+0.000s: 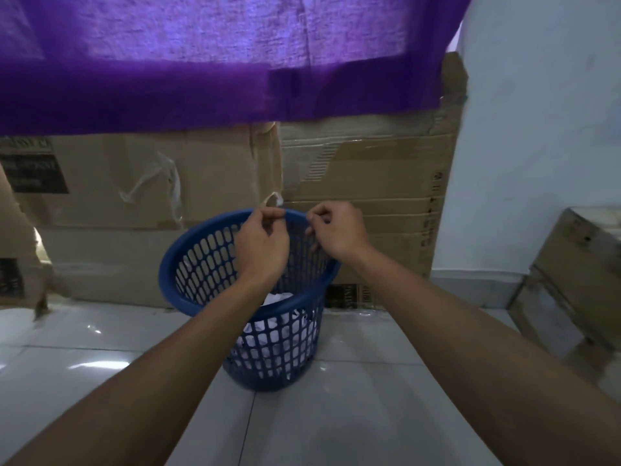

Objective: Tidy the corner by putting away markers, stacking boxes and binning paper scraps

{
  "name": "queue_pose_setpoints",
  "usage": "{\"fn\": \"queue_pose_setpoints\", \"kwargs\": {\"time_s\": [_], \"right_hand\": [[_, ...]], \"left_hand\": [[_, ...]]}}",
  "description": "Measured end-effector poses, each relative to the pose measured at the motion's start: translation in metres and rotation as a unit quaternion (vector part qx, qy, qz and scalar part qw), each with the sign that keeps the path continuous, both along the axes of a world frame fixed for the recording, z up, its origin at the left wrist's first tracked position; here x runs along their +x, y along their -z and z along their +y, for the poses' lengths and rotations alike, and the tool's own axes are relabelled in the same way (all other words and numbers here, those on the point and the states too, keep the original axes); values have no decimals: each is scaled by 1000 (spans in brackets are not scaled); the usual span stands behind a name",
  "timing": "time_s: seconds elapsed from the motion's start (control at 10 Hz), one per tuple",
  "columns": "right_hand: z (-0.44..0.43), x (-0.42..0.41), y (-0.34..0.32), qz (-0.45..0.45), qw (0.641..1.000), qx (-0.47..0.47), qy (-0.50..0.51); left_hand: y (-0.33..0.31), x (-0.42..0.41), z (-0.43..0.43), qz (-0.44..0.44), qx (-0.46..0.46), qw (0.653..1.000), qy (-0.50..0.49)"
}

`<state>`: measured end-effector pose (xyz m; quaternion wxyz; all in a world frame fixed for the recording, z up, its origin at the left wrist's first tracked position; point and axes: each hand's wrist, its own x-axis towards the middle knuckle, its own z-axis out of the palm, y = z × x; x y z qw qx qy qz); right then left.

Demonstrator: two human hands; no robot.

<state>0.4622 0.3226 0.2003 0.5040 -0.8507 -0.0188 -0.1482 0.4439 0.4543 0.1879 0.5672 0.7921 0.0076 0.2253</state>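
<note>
- While both hands hover over the blue basket (215, 264) on the floor, left hand (263, 243) fingers pinch a small pale scrap (274, 199).
- Right hand (336, 230) fingers curled; contents indiscernible.
- Crumpled paper (279, 299) lies inside basket.

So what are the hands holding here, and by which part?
Both hands pinch the far rim of the blue basket: left hand and right hand side by side. Whether either grip also holds a scrap cannot be told.

Blue basket (201, 260), oval-slot lattice walls, white crumpled paper (268, 344) showing through. Purple curtain (201, 62) at 12 o'clock, paler violet where backlit; brown cardboard (369, 196) below it with black printed labels (33, 173) at 9 o'clock. Floor tiles (100, 331) glossy white, wall (537, 129) pale blue-white at 2 o'clock.
</note>
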Motion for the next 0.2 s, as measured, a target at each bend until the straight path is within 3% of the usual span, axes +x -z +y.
{"fn": "queue_pose_setpoints", "kwargs": {"time_s": [0.2], "right_hand": [[-58,-25,0,-55,994,-33,85]], "left_hand": [[-3,-7,-53,-5,29,998,60]]}}
